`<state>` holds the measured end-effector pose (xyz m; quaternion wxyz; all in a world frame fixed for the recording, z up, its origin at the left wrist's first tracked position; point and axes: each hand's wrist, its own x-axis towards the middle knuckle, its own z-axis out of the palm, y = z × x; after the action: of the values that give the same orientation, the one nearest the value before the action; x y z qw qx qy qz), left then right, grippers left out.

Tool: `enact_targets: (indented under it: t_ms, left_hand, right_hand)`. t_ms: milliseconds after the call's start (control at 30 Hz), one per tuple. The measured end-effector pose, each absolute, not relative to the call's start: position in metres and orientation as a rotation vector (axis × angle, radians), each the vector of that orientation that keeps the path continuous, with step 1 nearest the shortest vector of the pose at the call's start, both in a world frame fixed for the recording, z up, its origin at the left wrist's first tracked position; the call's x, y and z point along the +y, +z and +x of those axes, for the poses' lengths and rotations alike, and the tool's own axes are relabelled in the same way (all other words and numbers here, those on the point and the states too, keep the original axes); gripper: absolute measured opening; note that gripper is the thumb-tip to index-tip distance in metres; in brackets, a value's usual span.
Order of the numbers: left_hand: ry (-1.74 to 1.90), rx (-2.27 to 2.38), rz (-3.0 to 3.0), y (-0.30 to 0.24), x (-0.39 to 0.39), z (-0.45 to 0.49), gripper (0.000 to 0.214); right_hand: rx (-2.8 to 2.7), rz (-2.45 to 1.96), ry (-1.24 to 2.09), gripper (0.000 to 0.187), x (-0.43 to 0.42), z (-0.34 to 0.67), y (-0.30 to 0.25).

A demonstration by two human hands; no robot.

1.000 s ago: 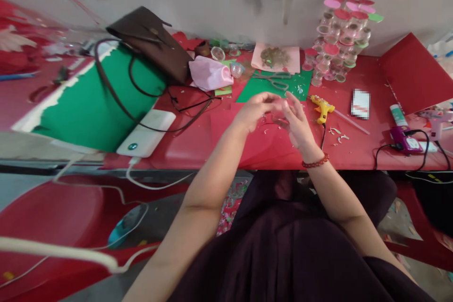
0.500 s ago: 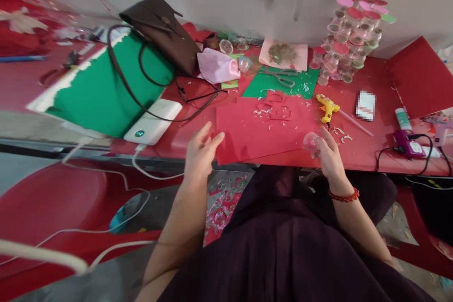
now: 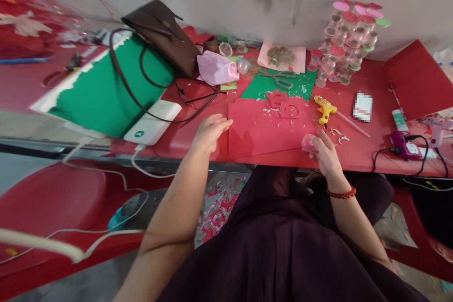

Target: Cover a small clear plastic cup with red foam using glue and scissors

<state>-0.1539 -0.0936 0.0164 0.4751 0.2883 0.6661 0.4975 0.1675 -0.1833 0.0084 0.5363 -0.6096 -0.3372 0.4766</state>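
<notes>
My left hand (image 3: 209, 135) is at the left edge of a sheet of red paper (image 3: 255, 137), its fingers stretched out and holding nothing. The fingertips meet or nearly meet the sheet's edge. Over the sheet's right front corner, my right hand (image 3: 327, 155) grips a small clear plastic cup (image 3: 309, 142) between thumb and fingers. Red cut-out scraps (image 3: 289, 111) and small pale clippings lie on the back part of the sheet. Just behind my right hand rests a yellow glue gun (image 3: 324, 109). Scissors (image 3: 281, 78) lie on green paper (image 3: 253, 90) farther back.
A hanging stack of clear cups with coloured discs (image 3: 348, 40) stands at the back right. On the left are a brown bag (image 3: 166, 33), a white power bank (image 3: 154, 121) with a cable, and a green sheet (image 3: 95, 87). A purple power socket (image 3: 405, 144) sits far right.
The red sheet and the scraps on it have shifted right. My left hand has moved forward, its fingers reaching over towards the sheet's edge. My right hand still holds the cup.
</notes>
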Motion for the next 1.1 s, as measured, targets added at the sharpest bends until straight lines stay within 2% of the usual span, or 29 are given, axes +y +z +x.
enact_targets:
  t_ms: [133,267,467,633,833,1100]
  left_hand:
    - [1.016,1.698,0.903,0.019,-0.073,-0.158,0.031]
    - [0.852,1.711,1.014,0.025,-0.063,-0.157,0.03]
    - [0.929,1.742,1.075,0.026,-0.064,-0.151,0.032]
    - [1.077,1.669,0.902,0.024,-0.066,-0.152,0.038]
    - [0.974,1.445,0.813,0.032,-0.072,-0.156,0.025]
    - [0.884,1.422,0.959,0.027,-0.082,-0.148,0.045]
  right_hand:
    - [-0.634,-1.492,1.131,0.069,-0.181,0.163,0.018]
    - [-0.623,-1.46,1.153,0.06,-0.18,0.16,0.024]
    - [-0.633,-1.422,1.162,0.05,-0.18,0.162,0.026]
    - [-0.641,-1.414,1.173,0.05,-0.18,0.164,0.025]
    - [-0.65,-1.393,1.206,0.047,-0.179,0.168,0.025]
    - [-0.598,-1.433,1.235,0.051,-0.18,0.164,0.032]
